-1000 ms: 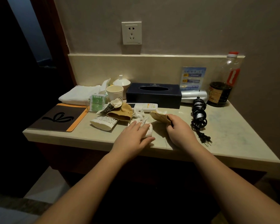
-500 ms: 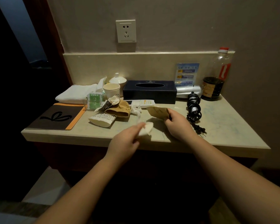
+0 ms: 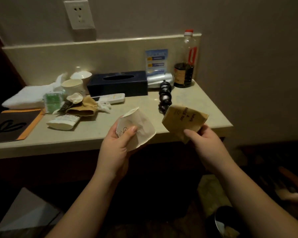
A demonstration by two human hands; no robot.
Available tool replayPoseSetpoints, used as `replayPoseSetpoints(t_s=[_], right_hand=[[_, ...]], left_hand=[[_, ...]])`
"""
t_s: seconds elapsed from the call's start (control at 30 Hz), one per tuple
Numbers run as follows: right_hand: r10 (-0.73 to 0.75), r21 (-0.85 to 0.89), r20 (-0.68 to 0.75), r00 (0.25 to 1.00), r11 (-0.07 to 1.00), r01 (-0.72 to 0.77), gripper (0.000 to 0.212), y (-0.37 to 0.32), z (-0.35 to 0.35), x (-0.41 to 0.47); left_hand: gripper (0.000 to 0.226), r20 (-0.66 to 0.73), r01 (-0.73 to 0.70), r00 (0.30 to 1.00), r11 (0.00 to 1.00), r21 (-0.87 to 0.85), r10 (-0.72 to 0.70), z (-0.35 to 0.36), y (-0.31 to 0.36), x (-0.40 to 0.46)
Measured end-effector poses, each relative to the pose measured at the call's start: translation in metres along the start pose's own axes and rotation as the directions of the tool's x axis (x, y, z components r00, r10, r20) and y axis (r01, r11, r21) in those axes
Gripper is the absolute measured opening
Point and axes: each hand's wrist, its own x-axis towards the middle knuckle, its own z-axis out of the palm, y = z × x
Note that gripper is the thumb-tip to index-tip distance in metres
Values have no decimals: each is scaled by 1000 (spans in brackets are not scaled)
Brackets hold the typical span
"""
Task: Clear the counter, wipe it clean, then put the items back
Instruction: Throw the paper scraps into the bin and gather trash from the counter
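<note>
Both crushed cups now lifted off the beige stone worktop [image 3: 187,117]; a second ago they still lay on it. Left hand [image 3: 117,148] fingers grip the flattened white paper cup [image 3: 141,129], right hand [image 3: 205,143] fingers pinch the flattened brown paper cup [image 3: 184,121], both held in the air at the front edge. Clearing has just begun: dark tissue box [image 3: 119,83], white remote control [image 3: 112,98] and coiled black power cable [image 3: 164,95] remain on top. Likely bin next.
</note>
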Motion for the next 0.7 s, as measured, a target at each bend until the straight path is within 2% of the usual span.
replayPoseSetpoints(t_s=[0.1, 0.2, 0.4, 0.53, 0.63, 0.7], right_hand=[[49, -8, -90, 995, 999, -50, 8, 32, -48, -9], [70, -47, -157, 985, 996, -78, 13, 63, -103, -17], [209, -189, -294, 933, 944, -271, 22, 154, -227, -34], [364, -201, -362, 858, 868, -454, 35, 236, -300, -45], [490, -209, -345, 800, 791, -575, 39, 302, -339, -53], [565, -219, -324, 759, 735, -641, 40, 350, -357, -58]], left_hand=[[37, 94, 24, 995, 1000, 11, -25, 46, -28, -15], [39, 149, 91, 984, 995, 46, -97, 97, -67, -25], [49, 154, 298, 934, 939, 170, -324, 197, -173, -40], [47, 123, 434, 867, 853, 291, -483, 250, -272, -43], [44, 80, 496, 816, 763, 414, -573, 275, -354, -45], [51, 34, 567, 761, 690, 450, -648, 285, -407, -47]])
